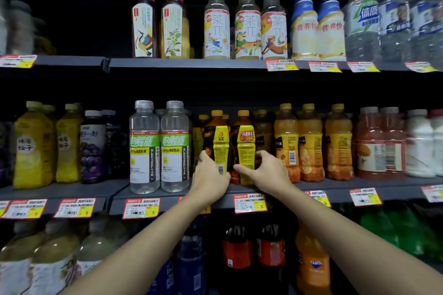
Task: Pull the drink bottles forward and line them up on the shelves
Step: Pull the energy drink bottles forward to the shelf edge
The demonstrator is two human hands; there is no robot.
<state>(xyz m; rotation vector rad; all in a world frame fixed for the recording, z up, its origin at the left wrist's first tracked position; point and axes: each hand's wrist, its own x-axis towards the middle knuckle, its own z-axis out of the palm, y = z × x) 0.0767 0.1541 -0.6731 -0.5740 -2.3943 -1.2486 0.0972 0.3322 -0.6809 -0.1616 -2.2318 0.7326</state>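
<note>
Middle shelf (335, 185), facing step: left hand (211, 175) and right hand (268, 172) each curled round a dark yellow-labelled energy-drink bottle (219, 146) (245, 148) at the shelf lip; next move probably squaring both labels, then reaching behind for the rear bottles.

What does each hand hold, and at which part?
Left hand grips the left yellow-label bottle at its lower body; right hand grips the right one likewise.

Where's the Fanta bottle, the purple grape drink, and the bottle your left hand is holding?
Fanta bottle (314, 263): head view, blue logo.
Purple grape drink (93, 151): head view, label.
Left-hand bottle (220, 141): head view, yellow label.
</note>
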